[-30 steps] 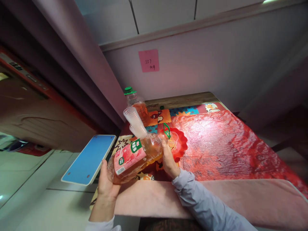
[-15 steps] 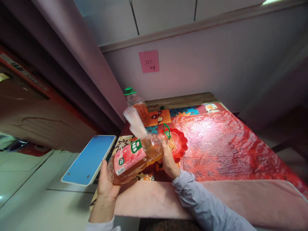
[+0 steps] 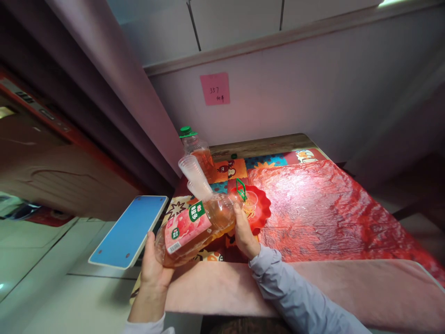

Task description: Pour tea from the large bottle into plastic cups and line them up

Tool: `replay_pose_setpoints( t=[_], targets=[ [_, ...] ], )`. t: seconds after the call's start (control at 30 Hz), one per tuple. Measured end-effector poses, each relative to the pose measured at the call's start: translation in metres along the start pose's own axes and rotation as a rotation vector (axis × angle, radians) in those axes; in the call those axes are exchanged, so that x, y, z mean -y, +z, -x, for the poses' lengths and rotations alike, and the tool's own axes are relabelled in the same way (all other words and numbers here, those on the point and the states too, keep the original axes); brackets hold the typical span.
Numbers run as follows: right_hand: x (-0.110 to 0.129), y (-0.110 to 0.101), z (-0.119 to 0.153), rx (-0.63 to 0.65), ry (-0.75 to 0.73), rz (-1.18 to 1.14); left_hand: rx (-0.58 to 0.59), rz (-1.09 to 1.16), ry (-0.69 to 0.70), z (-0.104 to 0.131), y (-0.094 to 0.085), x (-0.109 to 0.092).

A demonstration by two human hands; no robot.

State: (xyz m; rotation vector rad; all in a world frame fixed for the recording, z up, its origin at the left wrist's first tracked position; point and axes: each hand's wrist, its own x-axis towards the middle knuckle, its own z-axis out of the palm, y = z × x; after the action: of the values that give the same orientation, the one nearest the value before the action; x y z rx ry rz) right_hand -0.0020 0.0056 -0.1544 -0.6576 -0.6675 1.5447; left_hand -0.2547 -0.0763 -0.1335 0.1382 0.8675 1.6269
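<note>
A large clear juice bottle [image 3: 198, 227] with a pink label and amber liquid is held tilted, its neck toward the right. My left hand [image 3: 155, 264] is closed under and around its base. Near the neck, my right hand [image 3: 245, 232] grips the bottle, thumb on top. A green handle ring [image 3: 241, 189] stands up at the neck. Beyond the neck, a clear plastic cup [image 3: 251, 200] sits in a red scalloped tray [image 3: 264, 213]; the bottle partly hides both. A slanted stack of clear plastic cups [image 3: 195, 175] shows behind the bottle.
A second bottle [image 3: 200, 153] with a green cap stands at the back left. A small dark green cap [image 3: 234, 156] lies near the table's back edge. Red plastic film [image 3: 313, 208] covers the right side. A blue board [image 3: 128, 229] stands left of the table; a pink cloth [image 3: 330, 283] lines the front.
</note>
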Motion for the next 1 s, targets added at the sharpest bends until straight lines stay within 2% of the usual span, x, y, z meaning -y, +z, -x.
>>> replay_pose_setpoints(
  t=[0.13,0.4,0.83,1.0],
  targets=[
    [0.0006,-0.0002,0.0001,-0.005,0.011,0.009,-0.006,0.014,0.006,0.0026,0.0052,0.0004],
    [0.0025,0.0014,0.001,0.002,0.002,-0.009,0.022,-0.002,-0.011,0.0014,-0.0002,-0.0008],
    [-0.0014,0.0001,0.0005,-0.006,-0.003,-0.002,-0.094,-0.027,0.009,0.0041,0.0061,-0.0011],
    [0.001,0.0003,0.001,0.007,0.017,0.001,-0.015,-0.001,0.012,0.0012,0.0036,-0.0003]
  ],
)
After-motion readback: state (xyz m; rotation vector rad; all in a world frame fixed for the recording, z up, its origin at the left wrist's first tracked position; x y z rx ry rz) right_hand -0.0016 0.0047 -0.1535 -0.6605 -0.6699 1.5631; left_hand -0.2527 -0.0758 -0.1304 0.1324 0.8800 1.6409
